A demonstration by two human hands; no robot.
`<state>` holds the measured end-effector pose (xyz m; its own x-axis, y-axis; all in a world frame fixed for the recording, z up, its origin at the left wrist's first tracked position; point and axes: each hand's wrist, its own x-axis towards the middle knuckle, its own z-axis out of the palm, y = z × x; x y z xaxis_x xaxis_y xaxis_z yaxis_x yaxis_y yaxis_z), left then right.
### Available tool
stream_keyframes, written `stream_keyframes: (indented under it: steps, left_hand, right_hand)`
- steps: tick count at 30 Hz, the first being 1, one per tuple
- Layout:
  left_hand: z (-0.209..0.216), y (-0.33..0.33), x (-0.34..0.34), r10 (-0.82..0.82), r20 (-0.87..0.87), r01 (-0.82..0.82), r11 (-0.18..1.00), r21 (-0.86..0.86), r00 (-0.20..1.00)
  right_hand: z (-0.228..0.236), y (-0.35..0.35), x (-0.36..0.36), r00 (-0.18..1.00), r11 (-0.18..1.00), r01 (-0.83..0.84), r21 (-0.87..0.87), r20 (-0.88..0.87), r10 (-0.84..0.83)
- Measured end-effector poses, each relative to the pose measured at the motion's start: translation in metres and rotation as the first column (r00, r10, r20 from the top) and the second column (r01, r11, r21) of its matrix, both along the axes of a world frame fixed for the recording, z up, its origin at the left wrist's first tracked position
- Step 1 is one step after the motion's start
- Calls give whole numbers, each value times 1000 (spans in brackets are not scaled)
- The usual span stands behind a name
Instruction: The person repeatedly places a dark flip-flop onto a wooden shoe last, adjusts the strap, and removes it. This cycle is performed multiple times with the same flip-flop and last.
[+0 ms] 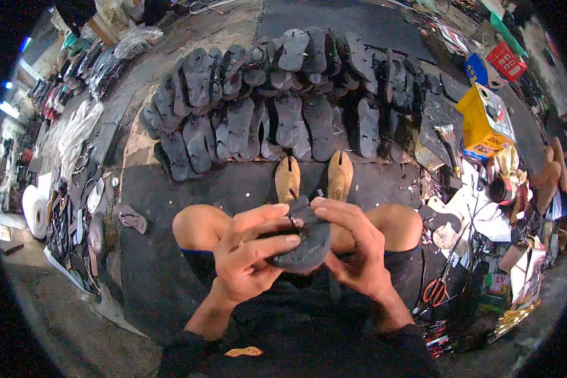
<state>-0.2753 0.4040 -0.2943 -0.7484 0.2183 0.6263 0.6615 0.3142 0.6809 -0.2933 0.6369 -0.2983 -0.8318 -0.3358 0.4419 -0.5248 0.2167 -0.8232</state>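
Note:
Between my two hands, above my lap, is a dark sandal sole (pixel 309 247), tilted toward me. My left hand (pixel 249 249) is closed on its left side, the fingers lying across the upper part near a thin dark strap piece. My right hand (pixel 359 242) grips the right edge, with fingertips at the top end. Just beyond the sole stand two wooden shoe lasts (pixel 288 177) with slits at their far ends. Past them, many dark sandal soles (pixel 293 123) lean in stacked rows.
On the right are a yellow box (pixel 487 120), a brush (pixel 448 142), orange-handled scissors (pixel 435 292) and scattered scraps. A red basket (pixel 506 61) is farther back. To the left lie a small sandal (pixel 133 219), a white roll (pixel 36 211) and piles of soles and straps.

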Motion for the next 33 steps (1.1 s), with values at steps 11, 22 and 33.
stream_keyframes:
  steps: [11, 22, 33]
  left_hand:
    - [-25, -1, 2, -111, 90, 89, 973, 214, 990]
    - [-39, -14, -5, -92, 167, 94, 996, -3, 982]
    - [-44, -105, -96, -427, 478, -277, 451, 849, 768]
  right_hand:
    - [-22, -14, 4, 997, 985, 75, -158, -14, -78]
    - [-71, -1, -34, 968, 971, -205, -123, 123, 220]
    - [-232, -95, -50, 804, 934, 173, 314, 503, -318]
